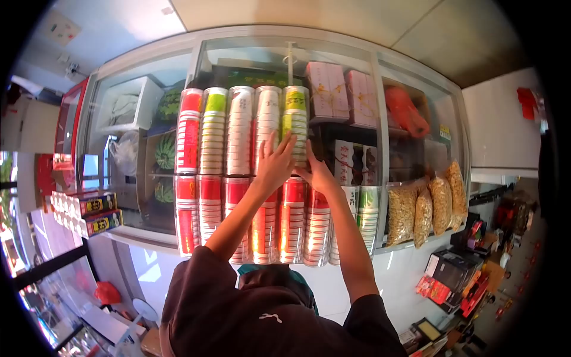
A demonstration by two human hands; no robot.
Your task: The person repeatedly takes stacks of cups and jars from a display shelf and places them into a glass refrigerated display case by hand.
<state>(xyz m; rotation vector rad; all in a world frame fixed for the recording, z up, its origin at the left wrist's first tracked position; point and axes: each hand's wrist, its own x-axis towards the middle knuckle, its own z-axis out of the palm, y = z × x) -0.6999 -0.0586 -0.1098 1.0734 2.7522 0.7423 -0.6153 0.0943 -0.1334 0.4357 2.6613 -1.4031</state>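
Note:
My left hand (pixel 276 162) lies over the back row of sleeved paper cups, fingers spread. Its fingertips rest on the lower part of a green-topped sleeve of paper cups (pixel 295 107) and on the white sleeve of paper cups (pixel 267 107) beside it. My right hand (pixel 320 175) is against the right side of the green-topped sleeve, thumb at its near end and fingers along its edge. To the left lie another white sleeve (pixel 240 125), a green-and-white one (pixel 213 128) and a red one (pixel 190 128). Several red-topped sleeves (pixel 294 220) form the front row, partly behind my forearms.
The cups lie on a glass display case (pixel 321 38). Pink boxes (pixel 328 92), a red bag (pixel 405 113) and watermelons (pixel 165 152) show through the glass. Bags of tan pieces (pixel 402 214) are at right, small packs (pixel 98 205) at left. A black machine (pixel 449 271) stands lower right.

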